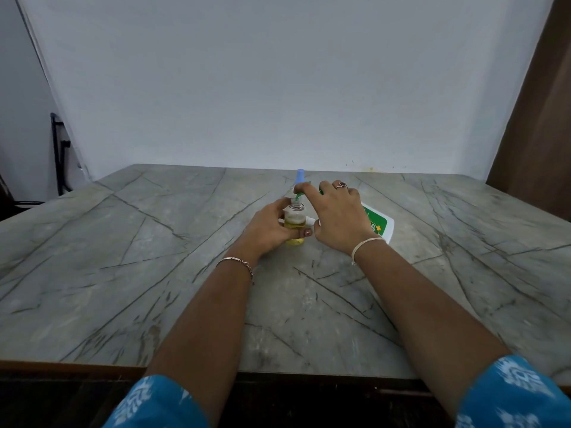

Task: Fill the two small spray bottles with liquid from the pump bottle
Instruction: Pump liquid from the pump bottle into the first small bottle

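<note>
- Left hand (268, 225) gripped the small spray bottle (295, 217), upright on the table (154, 257);
- Right hand (336, 211) gripped the tilted pump bottle (378, 225); green spout (298, 196) at the open neck.

A grey stone-patterned tabletop (123, 273) fills the lower half of the view, crossed by thin dark veins that run in long diagonal lines. Its near edge carries a narrow brown wooden strip (61, 364), and below that everything is dark. Behind the tabletop hangs a plain pale backdrop (278, 88), which meets the far edge. A few small dark and yellowish specks (370, 169) sit low on it, right of centre. At the far left a black metal frame (57, 152) stands upright beside the backdrop. A brown panel (537, 118) runs down the right side.
</note>
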Demonstrator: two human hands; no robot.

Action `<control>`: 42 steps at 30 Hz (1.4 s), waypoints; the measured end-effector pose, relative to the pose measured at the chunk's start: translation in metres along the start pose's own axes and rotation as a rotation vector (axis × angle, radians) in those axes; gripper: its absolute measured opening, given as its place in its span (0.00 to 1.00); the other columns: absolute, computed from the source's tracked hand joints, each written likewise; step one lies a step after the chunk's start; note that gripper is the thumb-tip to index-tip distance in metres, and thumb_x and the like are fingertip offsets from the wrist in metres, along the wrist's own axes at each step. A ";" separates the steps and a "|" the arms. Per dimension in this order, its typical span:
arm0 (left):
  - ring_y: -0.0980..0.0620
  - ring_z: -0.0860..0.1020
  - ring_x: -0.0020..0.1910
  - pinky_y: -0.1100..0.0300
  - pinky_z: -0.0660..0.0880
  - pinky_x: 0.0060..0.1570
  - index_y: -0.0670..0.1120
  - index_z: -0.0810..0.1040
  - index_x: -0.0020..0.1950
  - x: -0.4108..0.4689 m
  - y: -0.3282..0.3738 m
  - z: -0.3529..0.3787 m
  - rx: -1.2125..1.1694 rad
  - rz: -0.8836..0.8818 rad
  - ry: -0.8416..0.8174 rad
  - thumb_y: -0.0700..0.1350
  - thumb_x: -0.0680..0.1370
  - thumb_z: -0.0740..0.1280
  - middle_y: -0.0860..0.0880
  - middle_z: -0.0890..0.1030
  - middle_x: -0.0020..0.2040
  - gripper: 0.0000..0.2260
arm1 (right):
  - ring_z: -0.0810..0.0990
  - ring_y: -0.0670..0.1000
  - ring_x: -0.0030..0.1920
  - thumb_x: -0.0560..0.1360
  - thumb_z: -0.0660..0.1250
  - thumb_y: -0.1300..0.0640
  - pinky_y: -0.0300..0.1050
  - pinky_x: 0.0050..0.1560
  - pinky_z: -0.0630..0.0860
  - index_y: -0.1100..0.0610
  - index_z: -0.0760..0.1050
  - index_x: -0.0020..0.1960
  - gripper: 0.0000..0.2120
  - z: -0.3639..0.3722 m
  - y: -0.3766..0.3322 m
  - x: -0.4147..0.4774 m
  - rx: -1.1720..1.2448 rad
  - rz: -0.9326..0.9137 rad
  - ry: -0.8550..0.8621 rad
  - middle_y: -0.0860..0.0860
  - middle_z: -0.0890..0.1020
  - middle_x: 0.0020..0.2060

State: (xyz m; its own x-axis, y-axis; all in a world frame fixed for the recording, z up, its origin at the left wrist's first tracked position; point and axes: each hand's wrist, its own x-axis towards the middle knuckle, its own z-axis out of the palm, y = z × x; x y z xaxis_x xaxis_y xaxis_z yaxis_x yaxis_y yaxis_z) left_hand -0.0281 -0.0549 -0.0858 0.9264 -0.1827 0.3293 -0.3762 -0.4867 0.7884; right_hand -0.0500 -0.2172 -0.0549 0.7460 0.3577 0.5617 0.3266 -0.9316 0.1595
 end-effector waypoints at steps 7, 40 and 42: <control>0.52 0.80 0.54 0.58 0.76 0.57 0.55 0.75 0.62 0.000 0.001 0.001 -0.003 -0.019 0.007 0.50 0.66 0.80 0.52 0.82 0.56 0.26 | 0.73 0.59 0.57 0.70 0.69 0.53 0.55 0.57 0.70 0.46 0.57 0.69 0.32 -0.001 -0.003 0.001 0.000 -0.002 -0.009 0.55 0.75 0.55; 0.53 0.79 0.54 0.61 0.73 0.55 0.56 0.74 0.59 -0.003 0.007 -0.001 -0.001 -0.039 -0.001 0.49 0.67 0.79 0.54 0.81 0.54 0.24 | 0.74 0.59 0.55 0.70 0.67 0.52 0.56 0.55 0.72 0.44 0.58 0.71 0.33 -0.004 0.001 -0.001 0.035 -0.011 -0.043 0.55 0.75 0.52; 0.52 0.79 0.55 0.58 0.74 0.57 0.55 0.75 0.61 -0.002 0.006 -0.001 0.009 -0.043 -0.001 0.50 0.67 0.79 0.52 0.81 0.57 0.25 | 0.74 0.59 0.55 0.69 0.68 0.54 0.56 0.56 0.71 0.45 0.59 0.70 0.32 -0.002 -0.001 0.000 0.026 -0.003 -0.034 0.55 0.76 0.53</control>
State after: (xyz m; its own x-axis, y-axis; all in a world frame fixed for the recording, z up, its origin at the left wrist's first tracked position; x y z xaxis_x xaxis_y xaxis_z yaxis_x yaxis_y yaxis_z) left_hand -0.0324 -0.0569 -0.0813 0.9416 -0.1622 0.2949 -0.3361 -0.5019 0.7970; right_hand -0.0512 -0.2164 -0.0530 0.7640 0.3626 0.5337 0.3435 -0.9288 0.1393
